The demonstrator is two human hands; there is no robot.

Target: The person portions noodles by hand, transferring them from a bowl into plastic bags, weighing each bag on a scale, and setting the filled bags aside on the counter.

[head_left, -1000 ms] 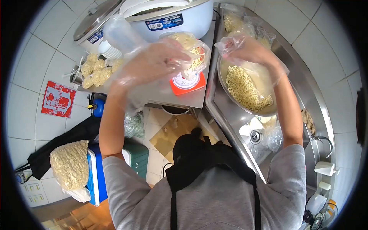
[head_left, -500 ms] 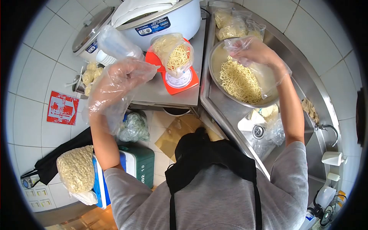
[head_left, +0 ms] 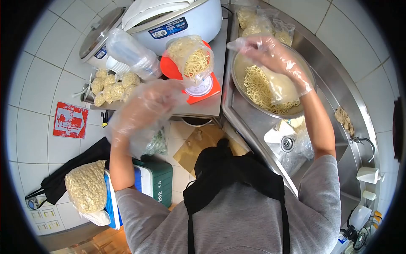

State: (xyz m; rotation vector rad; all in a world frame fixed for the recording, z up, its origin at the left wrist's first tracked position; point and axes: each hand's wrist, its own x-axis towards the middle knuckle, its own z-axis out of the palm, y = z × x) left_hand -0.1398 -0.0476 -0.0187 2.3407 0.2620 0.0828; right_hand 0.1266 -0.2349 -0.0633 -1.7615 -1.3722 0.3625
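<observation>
My left hand (head_left: 148, 101), in a loose clear plastic glove, is smeared by motion just left of the orange kitchen scale (head_left: 204, 91). Its fingers are not clear. On the scale rests a clear plastic bag of noodles (head_left: 196, 61), mouth toward me, with yellow strands showing. My right hand (head_left: 270, 55), also gloved, hovers over the upper rim of a large metal bowl (head_left: 238, 84). Its fingers reach left, loosely bent, and no noodles show in them. Loose yellow noodles (head_left: 262, 91) lie in the bowl, partly covered by the glove's baggy cuff.
A big rice cooker (head_left: 182, 29) stands behind the scale. Tied noodle bags (head_left: 112, 89) fill a tray at left, near stacked plastic cups (head_left: 131, 51). More bagged noodles (head_left: 256, 23) lie beyond the bowl. The sink drain (head_left: 287, 144) is below it; a green cooler (head_left: 158, 182) sits on the floor.
My left hand has moved right and slightly down, toward the scale, uncovering more tied noodle bags. My right hand has shifted left and up from above the noodles to the bowl's upper rim.
</observation>
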